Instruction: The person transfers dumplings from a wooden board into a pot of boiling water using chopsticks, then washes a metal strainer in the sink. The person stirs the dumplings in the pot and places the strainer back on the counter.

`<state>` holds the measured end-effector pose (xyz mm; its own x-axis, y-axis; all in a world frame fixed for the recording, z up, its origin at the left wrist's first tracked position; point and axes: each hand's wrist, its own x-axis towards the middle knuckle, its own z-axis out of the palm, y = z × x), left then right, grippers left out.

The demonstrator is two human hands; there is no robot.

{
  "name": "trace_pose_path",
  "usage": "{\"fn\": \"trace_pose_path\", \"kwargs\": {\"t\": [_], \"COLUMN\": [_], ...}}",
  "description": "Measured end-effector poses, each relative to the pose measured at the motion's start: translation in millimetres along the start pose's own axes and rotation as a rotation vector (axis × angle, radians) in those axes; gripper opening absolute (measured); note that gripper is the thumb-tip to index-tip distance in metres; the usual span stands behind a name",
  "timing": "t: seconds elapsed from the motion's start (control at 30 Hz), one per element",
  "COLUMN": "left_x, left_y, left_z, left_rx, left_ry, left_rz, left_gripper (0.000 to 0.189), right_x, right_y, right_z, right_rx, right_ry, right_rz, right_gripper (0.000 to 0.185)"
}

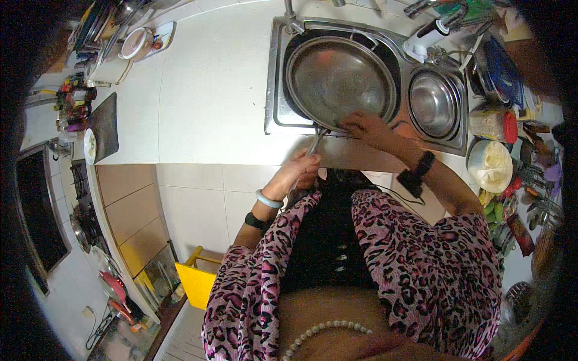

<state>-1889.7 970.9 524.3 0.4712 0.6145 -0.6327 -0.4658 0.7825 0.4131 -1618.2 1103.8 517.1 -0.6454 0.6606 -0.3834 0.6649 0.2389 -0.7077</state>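
A large round frying pan (341, 81) lies over the left basin of the steel double sink (275, 104), its dark inside facing up. My left hand (305, 167) is closed around the pan's handle (319, 135), which points back towards my body. My right hand (363, 125) rests at the pan's near rim, fingers reaching over the edge. Shadow and blur hide whether those fingers pinch the rim or hold something small. Behind the pan, a thin wire rack or handle (363, 38) shows at the basin's far edge.
Stacked steel bowls (432, 104) sit in the right basin. A faucet (294, 25) and a white tap filter (424, 40) stand behind the sink. To the right are a red-lidded jar (492, 125) and a pale tub (490, 166). A yellow stool (196, 282) stands below left.
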Motion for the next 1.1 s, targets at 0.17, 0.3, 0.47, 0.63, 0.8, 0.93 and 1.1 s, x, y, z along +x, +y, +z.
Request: {"fn": "trace_pose_path", "kwargs": {"t": [0.17, 0.3, 0.47, 0.63, 0.8, 0.93, 1.1], "left_x": [-11.0, -35.8, -82.4, -132.0, -144.5, -136.5, -101.6], "left_y": [13.4, 40.7, 76.7, 115.0, 115.5, 92.5, 60.2], "left_z": [12.4, 12.3, 14.4, 17.8, 3.0, -9.7, -10.2], "left_rx": [0.08, 0.257, 0.66, 1.001, 1.262, 1.509, 1.569], "left_ry": [0.059, 0.208, 0.504, 0.713, 0.858, 0.928, 1.017], "left_rz": [0.007, 0.119, 0.09, 0.131, 0.158, 0.299, 0.406], "left_gripper": [0.018, 0.013, 0.013, 0.013, 0.015, 0.022, 0.025], "right_x": [-1.9, 62.9, 78.8, 43.7, 58.5, 111.4, 141.4], "right_y": [57.2, 91.1, 70.2, 54.4, 27.0, -71.2, -165.7], "right_z": [-51.8, -52.1, -30.2, -47.1, -21.2, 4.3, -25.8], "right_rx": [-0.357, -0.033, 0.239, -0.097, -0.488, 0.862, 1.443], "right_ry": [0.322, 0.582, 0.645, 0.996, 0.859, 0.205, -0.008], "right_rz": [-0.104, -0.314, -0.213, -0.292, -0.118, -0.463, -0.462], "right_gripper": [0.023, 0.024, 0.023, 0.025, 0.041, 0.05, 0.058]}}
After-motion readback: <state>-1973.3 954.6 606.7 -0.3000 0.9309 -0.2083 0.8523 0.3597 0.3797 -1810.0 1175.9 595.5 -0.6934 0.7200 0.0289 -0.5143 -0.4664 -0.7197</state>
